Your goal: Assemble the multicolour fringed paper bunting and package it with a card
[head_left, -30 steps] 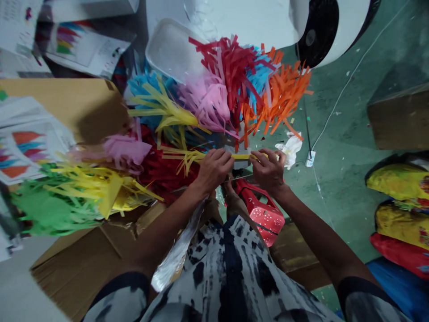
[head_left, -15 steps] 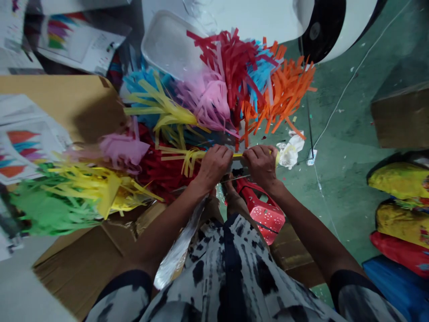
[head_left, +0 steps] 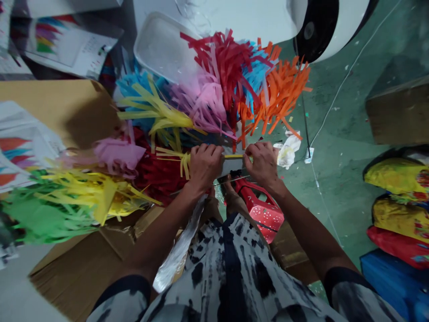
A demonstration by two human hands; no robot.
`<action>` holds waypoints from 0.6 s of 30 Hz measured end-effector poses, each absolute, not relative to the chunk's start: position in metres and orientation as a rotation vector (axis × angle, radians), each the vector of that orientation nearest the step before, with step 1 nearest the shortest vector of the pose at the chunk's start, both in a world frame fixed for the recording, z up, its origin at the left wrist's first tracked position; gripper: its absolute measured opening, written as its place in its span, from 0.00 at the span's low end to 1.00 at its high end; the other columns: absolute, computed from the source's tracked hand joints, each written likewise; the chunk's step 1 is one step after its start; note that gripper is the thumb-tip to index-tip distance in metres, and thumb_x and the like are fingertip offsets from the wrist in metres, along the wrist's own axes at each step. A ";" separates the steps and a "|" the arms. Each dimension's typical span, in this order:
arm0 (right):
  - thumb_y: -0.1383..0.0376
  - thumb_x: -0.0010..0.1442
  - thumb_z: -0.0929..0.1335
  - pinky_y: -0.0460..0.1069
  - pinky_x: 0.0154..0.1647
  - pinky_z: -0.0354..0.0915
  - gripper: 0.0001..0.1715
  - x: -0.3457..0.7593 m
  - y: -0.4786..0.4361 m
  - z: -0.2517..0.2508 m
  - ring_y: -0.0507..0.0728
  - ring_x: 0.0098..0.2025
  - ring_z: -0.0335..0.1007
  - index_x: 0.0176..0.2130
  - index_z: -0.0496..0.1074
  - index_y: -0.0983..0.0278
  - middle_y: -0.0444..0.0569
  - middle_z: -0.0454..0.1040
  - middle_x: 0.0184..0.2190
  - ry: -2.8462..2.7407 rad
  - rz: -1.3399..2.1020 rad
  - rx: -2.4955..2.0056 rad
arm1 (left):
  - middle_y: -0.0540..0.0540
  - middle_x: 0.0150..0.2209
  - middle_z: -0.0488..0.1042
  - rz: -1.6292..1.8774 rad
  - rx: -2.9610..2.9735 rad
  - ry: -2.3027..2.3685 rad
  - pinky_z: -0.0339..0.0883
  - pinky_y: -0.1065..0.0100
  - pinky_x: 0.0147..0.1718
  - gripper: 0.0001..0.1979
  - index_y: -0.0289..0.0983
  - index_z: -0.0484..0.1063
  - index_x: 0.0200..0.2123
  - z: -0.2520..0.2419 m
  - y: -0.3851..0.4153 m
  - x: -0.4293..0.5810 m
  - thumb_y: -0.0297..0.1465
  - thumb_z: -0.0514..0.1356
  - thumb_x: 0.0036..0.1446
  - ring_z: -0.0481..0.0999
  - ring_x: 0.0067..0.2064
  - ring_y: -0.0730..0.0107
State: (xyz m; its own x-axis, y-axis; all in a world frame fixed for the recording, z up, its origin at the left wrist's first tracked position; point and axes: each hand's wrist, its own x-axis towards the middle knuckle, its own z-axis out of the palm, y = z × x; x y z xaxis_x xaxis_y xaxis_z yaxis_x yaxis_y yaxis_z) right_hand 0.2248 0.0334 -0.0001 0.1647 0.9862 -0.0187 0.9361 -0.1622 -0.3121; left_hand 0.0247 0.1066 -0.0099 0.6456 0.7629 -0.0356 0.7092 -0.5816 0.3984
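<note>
Between my hands runs a narrow yellow paper strip (head_left: 233, 156), flat over the work edge in front of me. My left hand (head_left: 206, 165) is closed over its left part, where a yellow fringed tassel (head_left: 174, 157) sticks out past my fingers. My right hand (head_left: 261, 163) grips the strip's right part, thumb and fingers pinched together. Just beyond lie fringed paper tassels: a dark red one (head_left: 223, 62), a pink one (head_left: 203, 98), an orange one (head_left: 283, 96) and a yellow one (head_left: 167, 114). What lies under my palms is hidden.
Green and yellow tassels lie at left by an open cardboard box (head_left: 83, 268). A clear plastic tray (head_left: 164, 47) stands behind. Below my hands is a red stool (head_left: 264, 212). Crumpled white paper (head_left: 288, 150), a cable and colourful bags (head_left: 398, 174) lie at right.
My left hand has slid left along the yellow strip, so the gap between my hands is wider and more strip shows. The whole view has shifted slightly.
</note>
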 end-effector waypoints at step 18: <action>0.66 0.69 0.69 0.61 0.70 0.47 0.13 0.208 -0.034 -0.015 0.57 0.52 0.76 0.52 0.79 0.61 0.48 0.85 0.46 -2.185 0.002 -1.738 | 0.36 0.56 0.80 0.228 2.518 0.883 0.63 0.52 0.58 0.20 0.38 0.72 0.64 -0.023 0.027 0.005 0.30 0.55 0.72 0.76 0.58 0.54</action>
